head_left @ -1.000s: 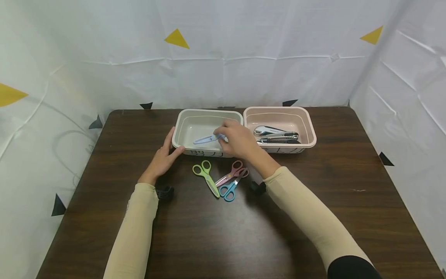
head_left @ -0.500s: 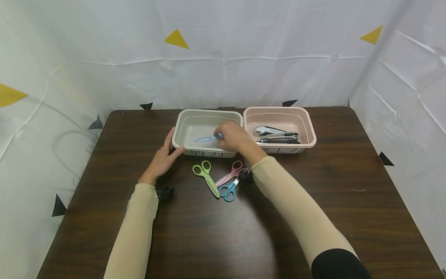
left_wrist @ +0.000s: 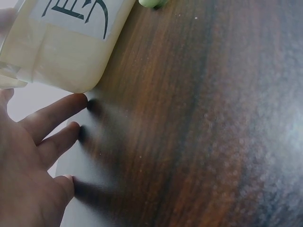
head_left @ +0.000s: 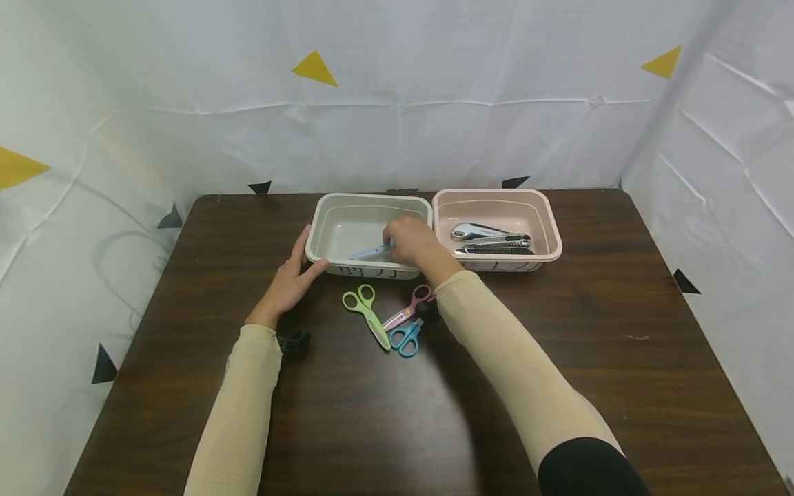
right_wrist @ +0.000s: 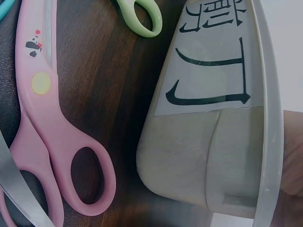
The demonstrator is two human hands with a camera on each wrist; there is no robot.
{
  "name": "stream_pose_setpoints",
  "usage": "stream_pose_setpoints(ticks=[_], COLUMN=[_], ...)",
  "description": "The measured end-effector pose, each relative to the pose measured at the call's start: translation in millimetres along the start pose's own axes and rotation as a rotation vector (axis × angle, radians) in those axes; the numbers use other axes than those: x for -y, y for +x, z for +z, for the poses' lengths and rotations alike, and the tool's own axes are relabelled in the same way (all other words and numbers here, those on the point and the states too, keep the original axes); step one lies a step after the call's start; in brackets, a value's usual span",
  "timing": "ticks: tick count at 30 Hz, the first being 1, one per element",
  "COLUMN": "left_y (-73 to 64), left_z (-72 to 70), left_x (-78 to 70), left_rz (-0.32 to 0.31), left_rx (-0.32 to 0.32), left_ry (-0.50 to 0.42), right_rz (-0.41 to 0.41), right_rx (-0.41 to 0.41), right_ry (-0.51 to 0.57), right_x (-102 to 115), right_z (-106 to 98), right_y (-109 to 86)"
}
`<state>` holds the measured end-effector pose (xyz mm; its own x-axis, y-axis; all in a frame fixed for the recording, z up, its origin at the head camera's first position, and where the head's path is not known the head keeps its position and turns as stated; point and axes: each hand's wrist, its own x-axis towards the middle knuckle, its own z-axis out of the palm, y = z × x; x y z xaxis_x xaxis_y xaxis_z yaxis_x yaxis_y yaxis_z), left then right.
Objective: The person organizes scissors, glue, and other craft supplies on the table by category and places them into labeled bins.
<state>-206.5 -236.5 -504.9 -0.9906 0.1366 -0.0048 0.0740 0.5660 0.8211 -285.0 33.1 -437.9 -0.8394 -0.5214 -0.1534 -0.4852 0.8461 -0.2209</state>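
Note:
Light-blue scissors (head_left: 367, 253) lie low inside the off-white bin (head_left: 372, 198), their tip pointing left. My right hand (head_left: 414, 242) reaches over the bin's front rim and pinches them at the handle end, which the fingers hide. At the bin's front-left corner is my left hand (head_left: 287, 282), thumb on the rim and fingers extended along the side. In the left wrist view, its fingertips are at table level just beside the bin wall (left_wrist: 66, 56). Only a strip of my right hand (right_wrist: 292, 156) shows behind the bin rim in the right wrist view.
A pink bin (head_left: 490, 207) with several utility knives (head_left: 496, 240) stands right beside the off-white one. Green scissors (head_left: 372, 320), pink scissors (head_left: 400, 318) and blue-handled scissors (head_left: 404, 339) lie on the dark table in front. The bin wall carries a written label (right_wrist: 208, 71).
My right hand has lowered the light-blue scissors into the off-white bin, its forearm swinging leftward. The scissors' tip has tilted slightly down. My left hand has stayed in place.

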Motion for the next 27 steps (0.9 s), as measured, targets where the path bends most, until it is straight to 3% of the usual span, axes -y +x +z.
stream_pose_setpoints(ticks=[7, 27], left_y=[0.4, 0.9], left_z=[1.7, 0.6], left_x=[-0.7, 1.0], left_rz=[0.011, 0.020], left_rx=[0.013, 0.015], left_ry=[0.007, 0.004], right_rz=[0.038, 0.040], right_rx=[0.028, 0.023], right_ry=[-0.033, -0.056], right_x=[0.2, 0.0], right_z=[1.9, 4.0], right_y=[0.8, 1.6])
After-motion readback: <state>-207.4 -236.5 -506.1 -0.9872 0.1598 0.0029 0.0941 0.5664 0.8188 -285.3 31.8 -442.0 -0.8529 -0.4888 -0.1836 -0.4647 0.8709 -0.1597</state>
